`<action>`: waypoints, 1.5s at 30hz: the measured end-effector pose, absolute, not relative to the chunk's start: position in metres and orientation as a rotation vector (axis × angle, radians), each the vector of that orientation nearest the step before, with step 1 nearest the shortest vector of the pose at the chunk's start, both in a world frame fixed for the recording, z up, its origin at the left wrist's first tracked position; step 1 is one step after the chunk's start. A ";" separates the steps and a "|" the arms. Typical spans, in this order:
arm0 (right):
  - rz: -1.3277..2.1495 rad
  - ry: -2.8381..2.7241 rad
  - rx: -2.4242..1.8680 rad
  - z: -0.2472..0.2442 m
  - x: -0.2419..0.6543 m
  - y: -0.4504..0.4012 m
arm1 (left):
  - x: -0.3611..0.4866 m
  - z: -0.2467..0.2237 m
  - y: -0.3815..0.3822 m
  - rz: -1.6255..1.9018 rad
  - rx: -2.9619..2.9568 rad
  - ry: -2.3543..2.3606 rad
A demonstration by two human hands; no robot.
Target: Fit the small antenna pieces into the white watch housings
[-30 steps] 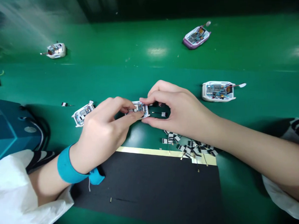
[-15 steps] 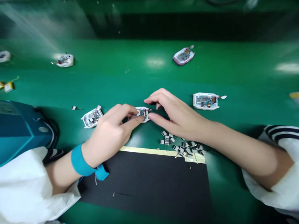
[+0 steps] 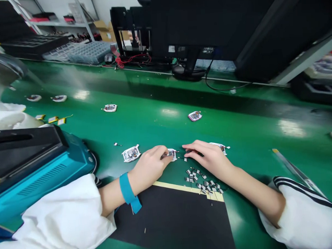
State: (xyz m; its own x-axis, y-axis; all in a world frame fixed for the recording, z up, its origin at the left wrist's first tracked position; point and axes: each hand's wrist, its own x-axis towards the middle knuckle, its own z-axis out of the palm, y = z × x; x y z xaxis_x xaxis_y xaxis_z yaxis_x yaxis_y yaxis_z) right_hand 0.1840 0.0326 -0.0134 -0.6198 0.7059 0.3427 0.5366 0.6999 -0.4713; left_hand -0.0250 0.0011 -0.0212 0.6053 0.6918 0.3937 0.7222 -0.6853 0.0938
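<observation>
My left hand (image 3: 151,164), with a teal wrist strap (image 3: 126,188), has its fingers closed on a small white casing (image 3: 172,154) with a circuit board inside. Part of that casing is hidden under the fingertips. To its right is my right hand (image 3: 210,155), thumb and forefinger apart, just off the casing. A small white-and-black part (image 3: 185,159) with a thin lead lies under the right fingertips. Below the right hand sits a loose pile of similar parts (image 3: 208,188). Another open casing (image 3: 131,154) lies left of my left hand, and one more (image 3: 220,147) is partly behind my right hand.
A black mat (image 3: 172,219) with a yellow taped edge lies in front. Teal equipment (image 3: 54,162) stands at left, near yellow battery cells (image 3: 53,119). Tweezers (image 3: 297,170) lie at right. Further casings (image 3: 195,116) are spread behind. A monitor (image 3: 191,64) stands at the back.
The view has tilted up, bringing the monitor and shelves into sight. My right hand has moved away from the casing, and a small part now shows below its fingertips. My left hand stays on the casing.
</observation>
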 end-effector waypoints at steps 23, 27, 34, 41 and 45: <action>0.985 -1.849 -0.873 -0.028 0.147 0.026 | -0.026 -0.027 0.002 -0.591 -2.746 -1.210; 0.809 -1.971 -0.842 -0.029 0.147 0.026 | -0.026 -0.028 0.003 -0.585 -2.724 -1.194; 0.824 -1.985 -0.835 -0.032 0.145 0.028 | -0.027 -0.025 0.003 -0.574 -2.788 -1.268; 0.830 -2.008 -0.897 -0.022 0.145 0.033 | -0.027 -0.018 -0.001 -0.572 -2.934 -1.427; 0.670 -1.987 -0.982 -0.002 0.163 0.041 | -0.023 -0.012 -0.008 -0.604 -2.796 -1.538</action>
